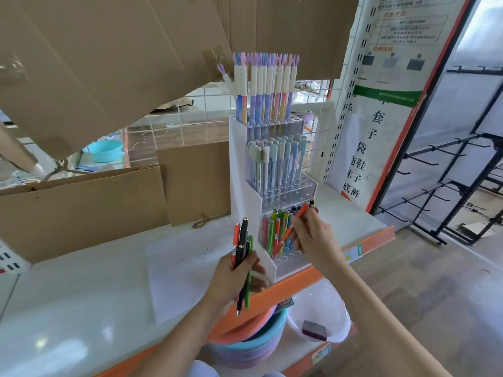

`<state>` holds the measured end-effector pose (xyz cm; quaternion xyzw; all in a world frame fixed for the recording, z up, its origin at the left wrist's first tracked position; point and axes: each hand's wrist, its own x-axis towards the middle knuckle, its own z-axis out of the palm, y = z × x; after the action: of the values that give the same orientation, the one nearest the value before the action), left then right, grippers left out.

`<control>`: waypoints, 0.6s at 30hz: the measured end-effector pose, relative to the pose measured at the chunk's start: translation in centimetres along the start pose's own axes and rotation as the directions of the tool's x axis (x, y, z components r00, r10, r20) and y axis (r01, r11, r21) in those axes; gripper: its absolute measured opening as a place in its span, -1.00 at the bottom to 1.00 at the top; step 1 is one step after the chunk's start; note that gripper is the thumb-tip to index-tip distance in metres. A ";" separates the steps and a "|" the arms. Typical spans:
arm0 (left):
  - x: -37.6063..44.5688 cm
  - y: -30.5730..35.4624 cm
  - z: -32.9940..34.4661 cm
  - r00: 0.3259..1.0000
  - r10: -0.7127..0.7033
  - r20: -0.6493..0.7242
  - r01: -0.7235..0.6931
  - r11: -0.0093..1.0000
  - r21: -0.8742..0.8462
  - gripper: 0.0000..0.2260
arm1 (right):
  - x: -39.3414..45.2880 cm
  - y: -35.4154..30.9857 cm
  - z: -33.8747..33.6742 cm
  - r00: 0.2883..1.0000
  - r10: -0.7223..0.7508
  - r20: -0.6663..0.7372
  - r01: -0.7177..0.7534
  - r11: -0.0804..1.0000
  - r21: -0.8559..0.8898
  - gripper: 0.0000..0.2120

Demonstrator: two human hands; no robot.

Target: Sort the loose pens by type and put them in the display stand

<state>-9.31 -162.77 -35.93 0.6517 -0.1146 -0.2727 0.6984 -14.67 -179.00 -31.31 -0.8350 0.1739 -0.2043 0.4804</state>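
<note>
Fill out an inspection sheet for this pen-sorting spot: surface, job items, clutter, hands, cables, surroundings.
Surface: white shelf top with an orange front edge.
Job's things: three-tier clear display stand; top two tiers hold pastel pens, bottom tier partly filled with coloured pens.
Clutter: cardboard sheets lean behind the stand; stacked basins sit below the shelf.
Hands: left hand grips a bundle of loose pens; right hand pinches an orange pen slanted over the bottom tier.
Cables: nothing seen.
Surroundings: printed poster on the right, black wire rack beyond it.
</note>
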 end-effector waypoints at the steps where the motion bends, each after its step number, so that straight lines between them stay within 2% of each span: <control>1: 0.0 0.0 -0.3 0.999 0.010 -0.032 -0.009 0.999 0.045 -0.80 | 0.4 0.0 -0.1 0.998 -0.055 -0.020 0.053 0.994 -0.091 -0.80; 3: 0.1 0.0 -0.8 0.997 0.030 -0.066 -0.024 0.995 0.101 -0.82 | 0.7 0.3 0.3 0.994 -0.112 0.013 0.111 0.959 -0.261 -0.83; 6: 0.3 -0.3 -1.1 0.998 0.016 -0.067 -0.012 0.998 0.057 -0.84 | 0.7 1.4 1.3 0.989 -0.130 0.076 0.149 0.905 -0.399 -0.82; 10: 0.0 -0.4 -1.1 0.998 0.048 -0.040 -0.046 0.997 0.056 -0.84 | 0.6 2.5 2.7 0.982 -0.072 0.174 0.143 0.884 -0.446 -0.82; 14: -0.3 -0.5 -1.2 0.995 0.103 0.016 -0.104 0.992 0.069 -0.95 | 0.8 3.0 3.7 0.981 -0.046 0.188 0.136 0.855 -0.501 -0.84; 18: -0.6 -0.4 -1.2 0.992 0.118 0.054 -0.120 0.992 0.033 -0.92 | 0.5 3.5 3.8 0.982 -0.016 0.189 0.106 0.872 -0.479 -0.85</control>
<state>-9.24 -161.47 -36.31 0.6489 -0.1761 -0.2453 0.6983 -12.61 -178.13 -35.99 -0.9489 0.1492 -0.0931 0.2621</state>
